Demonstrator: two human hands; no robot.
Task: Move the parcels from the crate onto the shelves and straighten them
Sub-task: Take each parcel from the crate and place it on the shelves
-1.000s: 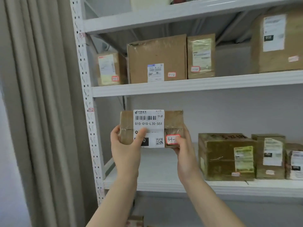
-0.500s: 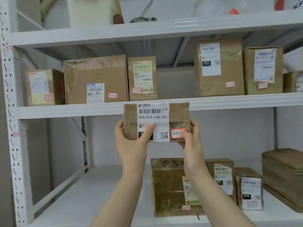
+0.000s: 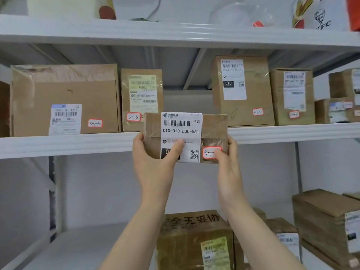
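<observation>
Parcel (image 3: 185, 137) — flat, tape-glossed brown cardboard, white label — fingers of left hand (image 3: 153, 162), right hand (image 3: 228, 164) gripping its ends.

High above the left hand (image 3: 153, 160) and off to its left stands a cream-coloured object (image 3: 64, 5) with a reddish-brown round piece (image 3: 107, 12) at its side. A thin dark cord (image 3: 156, 7) hangs straight above that hand. Above the right hand (image 3: 228, 166) sits a clear plastic cover (image 3: 231, 15) with a small red bit (image 3: 258, 23) beside it. Further right is a white KFC-printed container (image 3: 321, 16).
</observation>
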